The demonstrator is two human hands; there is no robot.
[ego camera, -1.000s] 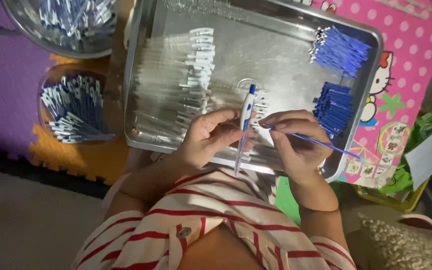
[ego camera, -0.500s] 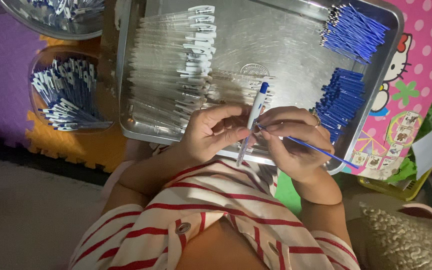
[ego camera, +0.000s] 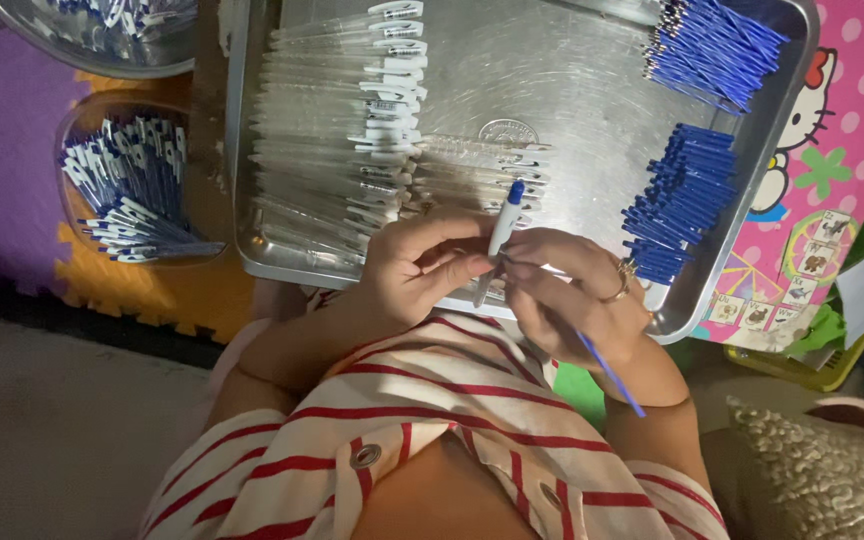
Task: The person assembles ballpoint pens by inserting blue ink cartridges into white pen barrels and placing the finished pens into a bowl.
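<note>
A clear bowl (ego camera: 77,150) of blue-and-white pen parts sat left of the metal tray (ego camera: 572,100). Rows of clear pen tubes (ego camera: 332,130) lay inside the tray. At the tray's near edge, the left hand (ego camera: 417,270) pinched a pen (ego camera: 500,235) with its fingers. The right hand (ego camera: 572,295) pinched a thin blue refill (ego camera: 607,370). More blue refills (ego camera: 687,200) lay in the tray's right side.

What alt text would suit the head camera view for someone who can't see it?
Two hands, left and right, hold a clear pen with a blue cap over a metal tray. The tray holds rows of clear barrels and heaps of blue refills; a bowl of pens sits to the left.
</note>
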